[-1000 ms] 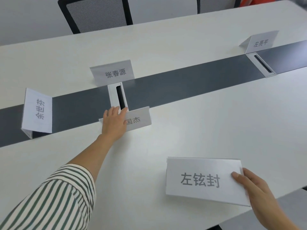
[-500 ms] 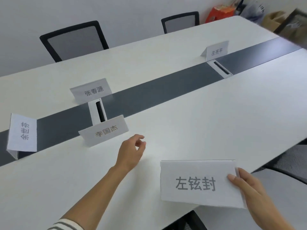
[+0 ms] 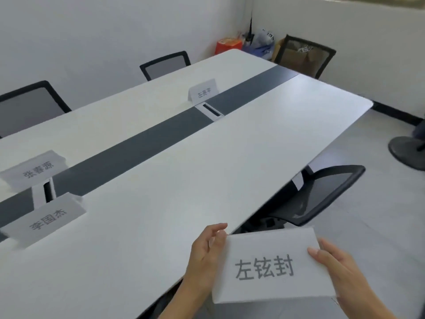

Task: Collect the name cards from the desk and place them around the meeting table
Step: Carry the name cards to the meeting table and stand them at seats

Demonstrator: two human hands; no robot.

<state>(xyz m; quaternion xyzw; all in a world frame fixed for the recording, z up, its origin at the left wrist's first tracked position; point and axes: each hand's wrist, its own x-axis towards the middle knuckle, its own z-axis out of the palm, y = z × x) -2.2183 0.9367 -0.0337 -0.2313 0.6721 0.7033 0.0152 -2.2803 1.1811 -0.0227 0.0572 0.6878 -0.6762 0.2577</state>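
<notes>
I hold a white folded name card (image 3: pixel 271 265) with large grey characters just off the near edge of the white meeting table (image 3: pixel 207 171). My right hand (image 3: pixel 340 270) pinches its right edge, thumb on the front face. My left hand (image 3: pixel 204 252) is at the card's left edge with its fingers behind the card. Three name cards stand on the table: one (image 3: pixel 43 217) at the near left, one (image 3: pixel 34 169) behind it across the dark centre strip (image 3: pixel 138 148), and one (image 3: pixel 203 92) farther along.
Black mesh chairs stand around the table: one (image 3: pixel 322 194) tucked under the near edge to my right, two on the far side (image 3: pixel 165 64), one at the far end (image 3: pixel 303 56). Bags and boxes (image 3: pixel 248 43) fill the corner. A fan base (image 3: pixel 407 150) sits on the floor.
My left hand has drawn back from the placed card and come to the held card's left edge. My view has swung right toward the far end of the table.
</notes>
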